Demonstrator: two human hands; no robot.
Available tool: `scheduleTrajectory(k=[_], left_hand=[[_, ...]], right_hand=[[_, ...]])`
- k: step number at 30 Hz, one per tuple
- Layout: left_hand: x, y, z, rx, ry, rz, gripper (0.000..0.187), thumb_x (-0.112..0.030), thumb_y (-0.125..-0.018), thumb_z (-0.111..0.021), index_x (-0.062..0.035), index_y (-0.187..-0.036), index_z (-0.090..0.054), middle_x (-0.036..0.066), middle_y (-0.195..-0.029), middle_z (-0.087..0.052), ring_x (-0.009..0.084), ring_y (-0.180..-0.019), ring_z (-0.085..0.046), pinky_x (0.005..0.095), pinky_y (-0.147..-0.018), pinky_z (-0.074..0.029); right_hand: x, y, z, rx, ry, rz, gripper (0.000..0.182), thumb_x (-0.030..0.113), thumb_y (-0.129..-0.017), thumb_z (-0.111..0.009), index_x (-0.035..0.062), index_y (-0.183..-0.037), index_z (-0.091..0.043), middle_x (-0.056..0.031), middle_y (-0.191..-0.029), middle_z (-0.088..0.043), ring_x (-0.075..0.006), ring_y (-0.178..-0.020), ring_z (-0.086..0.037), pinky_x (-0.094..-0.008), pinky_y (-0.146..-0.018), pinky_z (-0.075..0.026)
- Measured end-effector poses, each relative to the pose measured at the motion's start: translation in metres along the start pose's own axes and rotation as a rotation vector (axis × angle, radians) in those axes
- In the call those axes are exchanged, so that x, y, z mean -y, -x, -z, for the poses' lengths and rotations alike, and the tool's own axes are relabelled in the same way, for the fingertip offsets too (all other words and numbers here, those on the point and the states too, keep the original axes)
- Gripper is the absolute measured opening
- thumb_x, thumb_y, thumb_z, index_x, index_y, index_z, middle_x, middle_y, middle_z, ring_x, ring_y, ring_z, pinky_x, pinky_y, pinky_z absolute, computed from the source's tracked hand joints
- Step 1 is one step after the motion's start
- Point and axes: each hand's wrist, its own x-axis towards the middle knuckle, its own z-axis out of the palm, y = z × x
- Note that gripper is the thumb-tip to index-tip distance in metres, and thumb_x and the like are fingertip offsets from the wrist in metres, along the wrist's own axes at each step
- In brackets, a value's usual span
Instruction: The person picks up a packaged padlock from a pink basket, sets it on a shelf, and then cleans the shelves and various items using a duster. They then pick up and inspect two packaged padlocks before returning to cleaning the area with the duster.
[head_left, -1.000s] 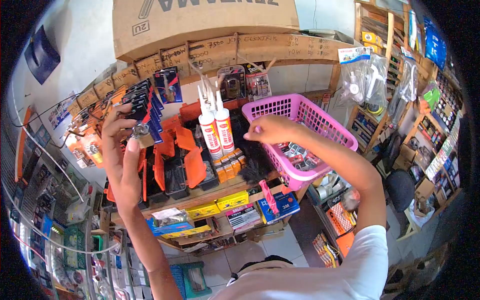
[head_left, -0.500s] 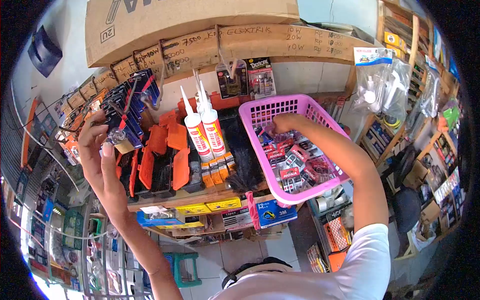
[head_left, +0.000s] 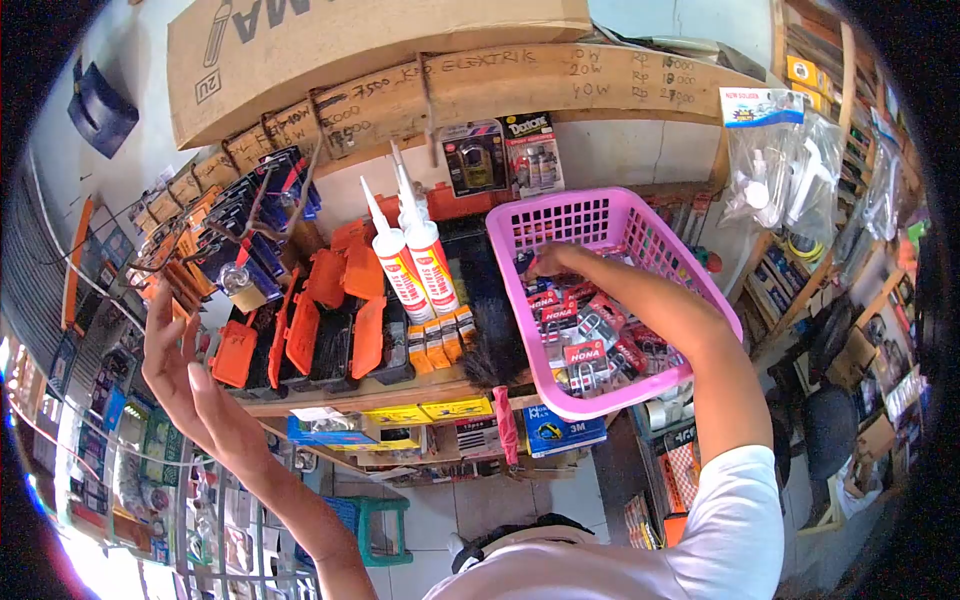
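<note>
My left hand (head_left: 205, 400) is raised at the left with its fingers apart and nothing in them. It is near the orange-lidded boxes (head_left: 305, 330) and below hanging packs, one with a round-bodied padlock (head_left: 240, 288). Inside the far left part of the pink plastic basket (head_left: 556, 401) is my right hand (head_left: 558, 260), its fingers bent down among the goods. The fingertips are hidden, so any hold cannot be seen. Padlocks in red HONA packs (head_left: 586, 354) fill the basket in a loose pile.
Two silicone sealant tubes (head_left: 402, 275) stand upright behind small orange boxes (head_left: 440, 341). A black bristly brush (head_left: 490, 335) lies left of the basket. Plastic bags (head_left: 765, 170) hang at the right. A green stool (head_left: 385, 530) stands on the floor below.
My left hand has moved down and away from the hanging packs, its fingers still apart. My right hand remains in the basket, a little lower at its left side. The camera view has shifted slightly.
</note>
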Motion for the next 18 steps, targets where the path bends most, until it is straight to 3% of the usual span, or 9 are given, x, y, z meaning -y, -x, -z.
scheduleTrajectory(k=[2,4,7,8,11,15,18], left_hand=[[-0.003,0.005,-0.002,-0.006,0.005,0.018,0.039,-0.036,-0.095,-0.051,-0.0030,-0.115,-0.050,0.021,-0.135,-0.049,0.0289,-0.128,-0.045,0.0435,-0.103,-0.037],[-0.007,0.010,-0.005,-0.016,-0.004,0.025,0.038,-0.036,-0.095,-0.050,-0.0034,-0.115,-0.050,0.021,-0.134,-0.049,0.0289,-0.128,-0.045,0.0425,-0.101,-0.039],[-0.010,0.016,-0.010,-0.025,0.024,0.036,0.038,-0.036,-0.095,-0.050,-0.0034,-0.114,-0.050,0.021,-0.134,-0.048,0.0294,-0.126,-0.046,0.0428,-0.101,-0.040],[-0.012,0.017,-0.011,-0.010,0.022,0.031,0.039,-0.037,-0.094,-0.050,-0.0035,-0.114,-0.050,0.021,-0.133,-0.048,0.0301,-0.126,-0.046,0.0433,-0.101,-0.040],[-0.013,0.023,-0.008,0.027,0.033,0.053,0.039,-0.037,-0.095,-0.050,-0.0031,-0.113,-0.050,0.022,-0.133,-0.048,0.0310,-0.125,-0.046,0.0441,-0.102,-0.040],[-0.021,0.037,-0.007,0.070,0.048,0.064,0.041,-0.039,-0.094,-0.051,-0.0021,-0.112,-0.050,0.024,-0.133,-0.047,0.0320,-0.125,-0.046,0.0456,-0.101,-0.041],[-0.028,0.057,-0.012,0.078,0.079,0.121,0.044,-0.043,-0.093,-0.053,-0.0024,-0.108,-0.051,0.024,-0.131,-0.048,0.0325,-0.124,-0.046,0.0459,-0.100,-0.041]], right_hand=[[-0.002,-0.007,-0.002,-0.003,-0.124,-0.052,0.092,0.061,-0.064,-0.075,0.0012,-0.130,-0.053,-0.0186,-0.099,-0.069,-0.0314,-0.085,-0.067,-0.0440,-0.077,-0.053],[0.004,0.009,0.002,-0.048,-0.493,-0.158,0.070,0.047,-0.063,-0.082,0.0015,-0.112,-0.064,-0.0155,-0.089,-0.071,-0.0256,-0.070,-0.067,-0.0414,-0.066,-0.054],[-0.001,0.005,0.013,-0.011,-0.327,-0.090,0.060,0.041,-0.062,-0.085,0.0021,-0.105,-0.067,-0.0160,-0.090,-0.071,-0.0259,-0.077,-0.068,-0.0399,-0.070,-0.055],[-0.005,0.008,0.013,-0.131,-0.167,-0.072,0.056,0.041,-0.066,-0.082,0.0029,-0.104,-0.067,-0.0170,-0.095,-0.070,-0.0301,-0.086,-0.069,-0.0409,-0.075,-0.055],[-0.017,0.017,0.019,-0.224,-0.188,-0.055,0.053,0.040,-0.069,-0.079,0.0023,-0.105,-0.066,-0.0195,-0.101,-0.069,-0.0343,-0.094,-0.067,-0.0423,-0.081,-0.054],[-0.019,0.045,0.044,-0.308,-0.122,-0.166,0.036,0.025,-0.071,-0.073,0.0018,-0.098,-0.068,-0.0196,-0.103,-0.068,-0.0345,-0.095,-0.067,-0.0446,-0.081,-0.053],[-0.021,0.089,0.073,-0.434,-0.117,-0.094,0.037,0.032,-0.075,-0.073,0.0018,-0.096,-0.067,-0.0178,-0.097,-0.069,-0.0332,-0.090,-0.068,-0.0434,-0.076,-0.053]])
